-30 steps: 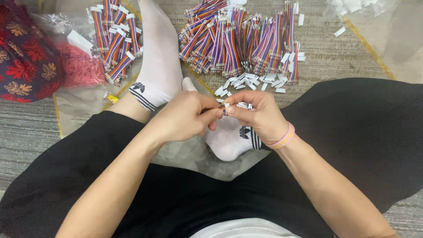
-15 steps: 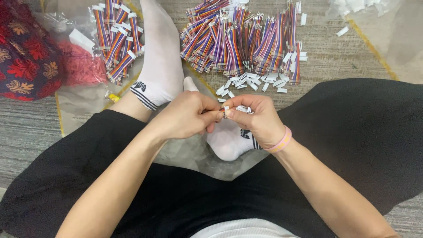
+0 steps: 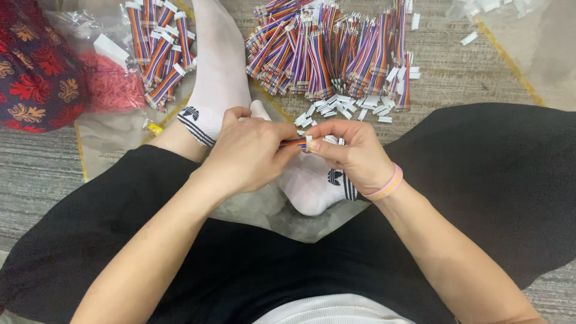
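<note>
I sit cross-legged on the floor in black shorts and white socks. My left hand (image 3: pixel 249 153) pinches a short multicoloured ribbon cable (image 3: pixel 293 143) at its end. My right hand (image 3: pixel 354 153), with a pink band on the wrist, holds a small white plastic connector (image 3: pixel 308 143) against that cable end, with a few more white connectors showing between its fingers. Both hands meet just above my feet.
A large heap of striped ribbon cables (image 3: pixel 333 51) lies ahead, with loose white connectors (image 3: pixel 345 108) at its near edge. A smaller cable pile (image 3: pixel 157 51) lies left of my leg, beside a bag of red parts (image 3: pixel 111 87) and a patterned red cushion (image 3: pixel 33 72).
My hands stay together at the same spot; the left fingers have shifted slightly on the cable and more of its striped end shows.
</note>
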